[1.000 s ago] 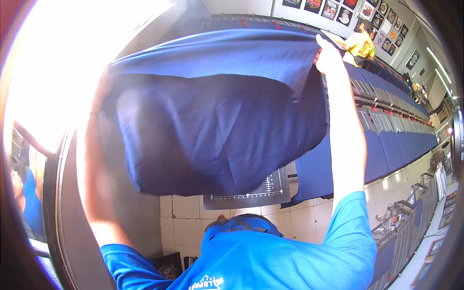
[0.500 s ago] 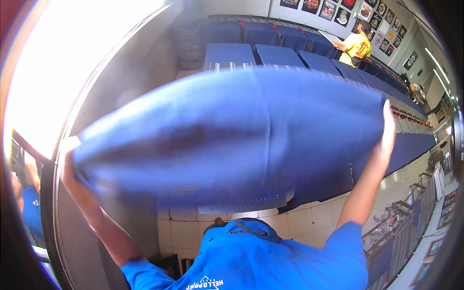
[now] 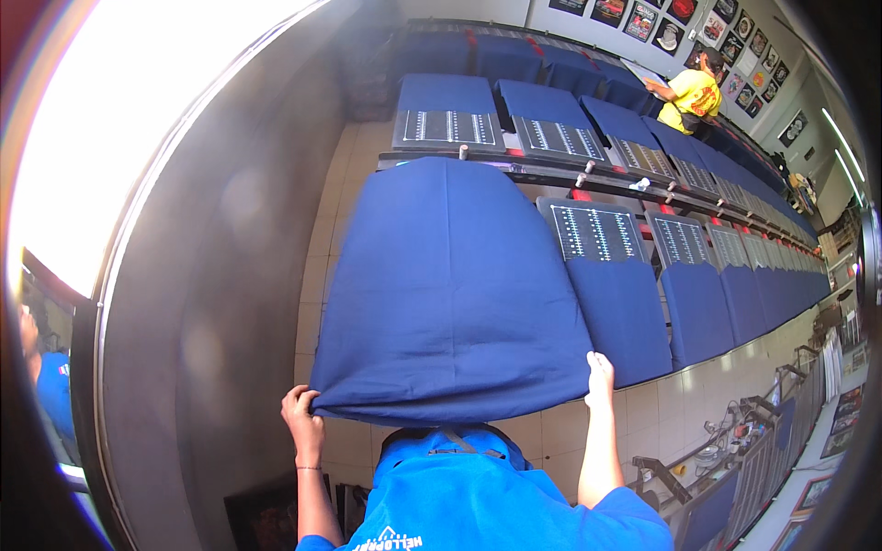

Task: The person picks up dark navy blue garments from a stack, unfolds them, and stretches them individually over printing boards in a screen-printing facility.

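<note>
A wide navy-blue cloth (image 3: 450, 266) with a crease down its middle is spread out before me, its far end reaching the rail. What lies beneath it is hidden. My left hand (image 3: 301, 418) pinches its near left corner, thumb and fingers closed on the edge. At the near right corner my right hand (image 3: 599, 375) grips the other end of the hem. Between the two hands the near edge gathers in folds and sags a little.
To the right, a row of dark printing boards (image 3: 597, 231) with white markings carries blue cloths (image 3: 698, 312). Another row stands beyond the metal rail (image 3: 524, 170). A person in a yellow shirt (image 3: 694, 96) works at the far right. A dark wall (image 3: 220, 239) runs along my left.
The cloth was raised, blurred and stretched wide between my hands; now it lies lower, extending away from me. Both hands have come down toward my body and closer together.
</note>
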The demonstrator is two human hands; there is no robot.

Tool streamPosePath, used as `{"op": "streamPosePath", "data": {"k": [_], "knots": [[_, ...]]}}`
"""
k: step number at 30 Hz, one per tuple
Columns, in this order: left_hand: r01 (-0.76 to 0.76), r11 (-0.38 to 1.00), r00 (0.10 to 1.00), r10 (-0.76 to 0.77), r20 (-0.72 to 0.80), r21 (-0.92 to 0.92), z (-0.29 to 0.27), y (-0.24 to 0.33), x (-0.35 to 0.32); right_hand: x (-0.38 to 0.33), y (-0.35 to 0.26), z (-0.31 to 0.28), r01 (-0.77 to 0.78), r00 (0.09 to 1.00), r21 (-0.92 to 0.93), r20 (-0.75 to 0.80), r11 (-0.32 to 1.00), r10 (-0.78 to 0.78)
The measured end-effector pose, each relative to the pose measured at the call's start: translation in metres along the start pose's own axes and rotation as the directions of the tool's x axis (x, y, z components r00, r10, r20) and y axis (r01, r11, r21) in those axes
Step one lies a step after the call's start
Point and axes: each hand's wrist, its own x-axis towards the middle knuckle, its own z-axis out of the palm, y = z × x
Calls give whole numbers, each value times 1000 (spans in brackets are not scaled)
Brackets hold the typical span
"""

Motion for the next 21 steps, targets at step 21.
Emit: {"op": "streamPosePath", "data": {"k": [21], "knots": [[944, -117, 310, -4, 951, -308, 202, -58, 2, 21, 139, 56, -185, 883, -197, 397, 963, 251]]}}
